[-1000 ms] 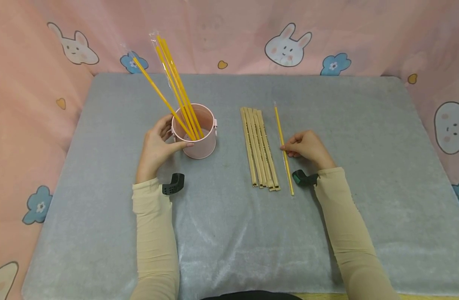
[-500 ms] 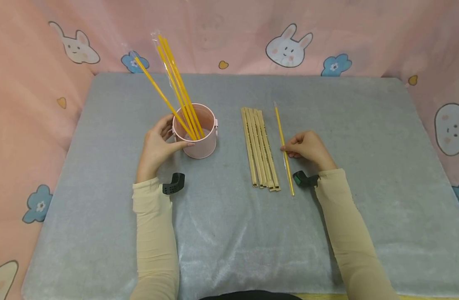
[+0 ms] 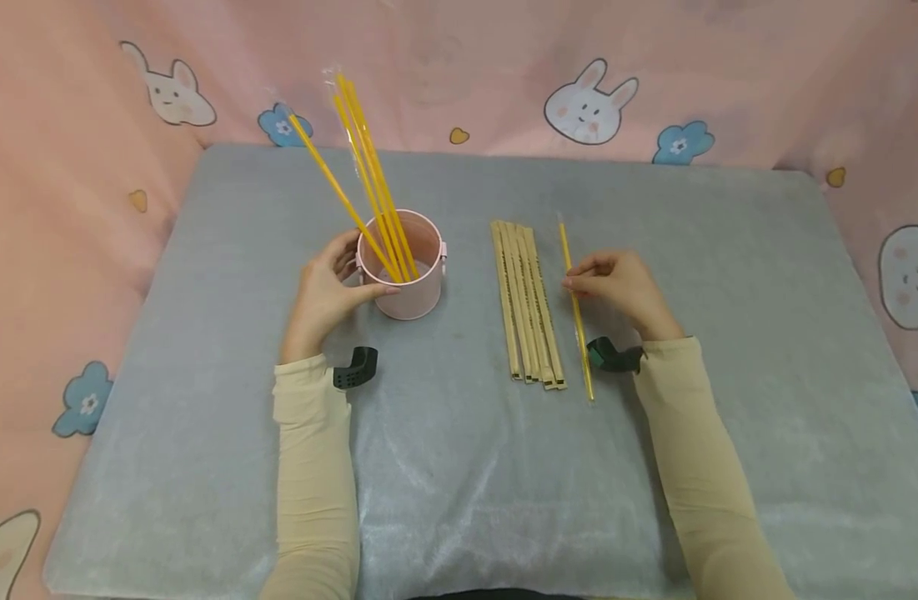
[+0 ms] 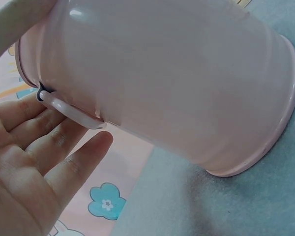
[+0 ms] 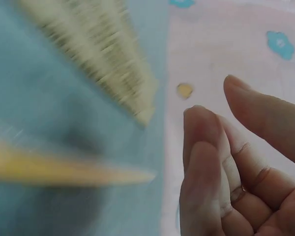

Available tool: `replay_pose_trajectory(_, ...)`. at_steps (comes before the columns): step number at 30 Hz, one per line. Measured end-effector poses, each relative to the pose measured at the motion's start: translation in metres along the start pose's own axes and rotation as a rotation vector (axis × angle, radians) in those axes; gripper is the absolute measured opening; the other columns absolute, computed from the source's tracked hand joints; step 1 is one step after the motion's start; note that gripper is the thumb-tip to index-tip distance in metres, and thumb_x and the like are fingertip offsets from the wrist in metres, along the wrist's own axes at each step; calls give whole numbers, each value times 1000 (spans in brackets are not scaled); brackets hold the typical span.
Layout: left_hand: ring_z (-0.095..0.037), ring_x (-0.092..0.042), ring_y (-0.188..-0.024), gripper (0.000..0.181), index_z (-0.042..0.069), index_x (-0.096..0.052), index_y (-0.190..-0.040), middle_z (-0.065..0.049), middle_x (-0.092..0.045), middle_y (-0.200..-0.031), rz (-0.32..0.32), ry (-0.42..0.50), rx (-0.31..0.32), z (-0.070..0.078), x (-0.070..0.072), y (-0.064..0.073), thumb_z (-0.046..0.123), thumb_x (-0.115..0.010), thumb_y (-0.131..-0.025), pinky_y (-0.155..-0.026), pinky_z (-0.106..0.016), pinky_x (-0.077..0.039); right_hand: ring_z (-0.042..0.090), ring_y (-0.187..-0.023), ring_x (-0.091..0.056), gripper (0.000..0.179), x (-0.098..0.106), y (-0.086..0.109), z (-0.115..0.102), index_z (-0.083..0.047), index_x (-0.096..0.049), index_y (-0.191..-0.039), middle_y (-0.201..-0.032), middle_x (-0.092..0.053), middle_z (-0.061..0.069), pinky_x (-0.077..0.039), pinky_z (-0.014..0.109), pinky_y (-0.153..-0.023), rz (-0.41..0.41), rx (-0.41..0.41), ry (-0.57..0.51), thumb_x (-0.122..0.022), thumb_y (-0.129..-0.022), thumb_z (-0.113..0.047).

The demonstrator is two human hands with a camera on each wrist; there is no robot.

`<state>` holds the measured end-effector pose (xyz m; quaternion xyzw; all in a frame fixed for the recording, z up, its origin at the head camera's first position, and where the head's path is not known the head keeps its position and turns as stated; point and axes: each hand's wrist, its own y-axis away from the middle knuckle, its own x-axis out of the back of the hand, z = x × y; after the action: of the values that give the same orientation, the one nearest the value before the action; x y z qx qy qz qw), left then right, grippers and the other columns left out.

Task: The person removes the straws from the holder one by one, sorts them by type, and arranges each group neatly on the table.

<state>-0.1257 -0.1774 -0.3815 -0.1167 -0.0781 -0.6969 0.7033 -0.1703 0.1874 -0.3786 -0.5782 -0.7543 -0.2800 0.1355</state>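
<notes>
My left hand holds a pink bucket by its rim, thumb across the near side and fingers behind. The left wrist view shows those fingers by the bucket's handle. Several yellow straws in clear wrappers lean leftward out of it. On the right, my right hand is over a single wrapped yellow straw. In the right wrist view its thumb and fingers are apart, and the blurred straw shows to their left, not between them.
Several slim tan paper sleeves with dark print lie side by side between the bucket and the single straw. A grey cloth covers the table. A pink curtain with rabbits and flowers hangs behind and at the sides.
My right hand has moved slightly away from me along the straw, its fingers coming off it. The head view has shifted a little. My left hand keeps its hold on the bucket.
</notes>
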Motion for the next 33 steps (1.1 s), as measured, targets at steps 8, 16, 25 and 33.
replay_pose_trajectory(8, -24, -50, -122, 74, -2, -50, -131, -17, -54, -129, -1, 17, 2, 1, -1, -1, -1, -84, -66, -103, -26, -39, 35, -84, -62, 27, -10, -10, -33, 2, -66, -104, -87, -68, 10, -53, 42, -74, -48, 74, -44, -69, -87, -20)
replay_pose_trajectory(16, -23, -50, -122, 75, -1, -49, -132, -16, -54, -128, -6, 14, 14, 1, -1, -1, -1, -84, -66, -103, -26, -39, 35, -82, -61, 25, -24, -20, -58, 4, -67, -103, -84, -67, 11, -54, 39, -73, -80, 158, -87, -69, -87, -15)
replay_pose_trajectory(25, -22, -50, -122, 75, -1, -49, -132, -16, -55, -128, 3, 11, 24, 1, 2, 0, 1, -84, -66, -104, -26, -38, 20, -74, -65, 23, -44, -28, -94, 6, -65, -102, -89, -67, 18, -54, 29, -70, -129, 243, -173, -68, -87, -10)
replay_pose_trajectory(33, -22, -49, -123, 77, 0, -48, -134, -16, -54, -130, -10, 2, 21, 1, 0, 0, 2, -85, -66, -104, -26, -39, 22, -78, -65, 19, -68, -36, -125, 6, -65, -101, -89, -67, 18, -55, 34, -77, -127, 297, -276, -68, -85, -4)
